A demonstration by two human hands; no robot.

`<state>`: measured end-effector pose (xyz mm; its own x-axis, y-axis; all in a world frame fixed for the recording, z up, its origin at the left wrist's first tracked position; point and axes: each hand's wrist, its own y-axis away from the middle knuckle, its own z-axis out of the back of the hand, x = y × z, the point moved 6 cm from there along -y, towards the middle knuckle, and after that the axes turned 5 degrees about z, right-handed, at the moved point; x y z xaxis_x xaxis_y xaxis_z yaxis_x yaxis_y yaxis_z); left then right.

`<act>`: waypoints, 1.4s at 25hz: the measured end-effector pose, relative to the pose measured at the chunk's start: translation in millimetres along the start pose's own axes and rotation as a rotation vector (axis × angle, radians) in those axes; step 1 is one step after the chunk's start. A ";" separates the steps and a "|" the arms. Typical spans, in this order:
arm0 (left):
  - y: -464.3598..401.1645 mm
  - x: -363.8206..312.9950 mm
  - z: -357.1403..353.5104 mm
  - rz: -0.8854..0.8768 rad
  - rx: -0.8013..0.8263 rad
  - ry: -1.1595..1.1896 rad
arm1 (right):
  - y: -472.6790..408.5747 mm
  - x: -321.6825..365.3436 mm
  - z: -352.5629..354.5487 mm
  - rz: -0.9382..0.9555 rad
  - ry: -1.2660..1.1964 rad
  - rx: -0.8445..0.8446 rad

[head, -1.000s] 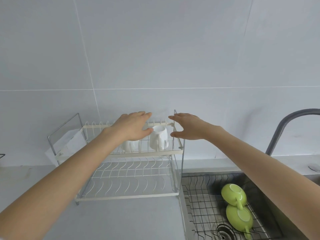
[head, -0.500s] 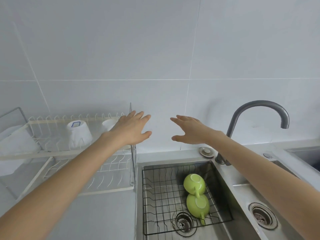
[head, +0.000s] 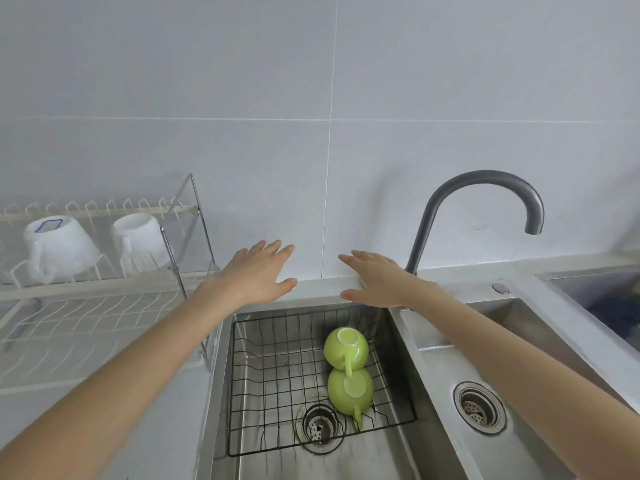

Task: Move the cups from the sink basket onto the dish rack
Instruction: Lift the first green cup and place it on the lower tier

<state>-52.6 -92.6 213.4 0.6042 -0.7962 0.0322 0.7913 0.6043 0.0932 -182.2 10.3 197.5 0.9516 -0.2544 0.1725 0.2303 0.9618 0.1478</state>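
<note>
two green cups sit upside down in the black wire sink basket (head: 277, 393), right side, touching: far cup (head: 345, 348) and near cup (head: 350, 390), handles toward the camera. two white cups rest on the top tier of the dish rack (head: 86, 306) at left: one with a blue mark (head: 59, 247), one plain (head: 142, 242). left hand (head: 258, 273) and right hand (head: 375, 280) hover over the sink's back edge, palms down, fingers spread, holding nothing, apart from each other. faucet (head: 485, 199) just right of the right hand. second drain (head: 479, 408) further right.
</note>
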 end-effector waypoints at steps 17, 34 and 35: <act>-76.5 -50.8 -171.7 0.132 0.255 0.601 | -51.6 -98.0 -149.4 -0.239 -0.531 0.145; -121.2 -77.5 -288.9 0.697 0.443 1.322 | -84.2 -139.9 -259.3 -0.663 -0.985 0.102; -122.3 -77.9 -290.7 0.719 0.446 1.356 | -84.9 -140.0 -259.7 -0.665 -0.983 0.091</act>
<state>-169.2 -95.5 -89.8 0.6473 0.3990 -0.6495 0.3758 0.5743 0.7273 -282.1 -9.5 -92.2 0.0781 -0.7071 0.7028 0.5667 0.6115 0.5522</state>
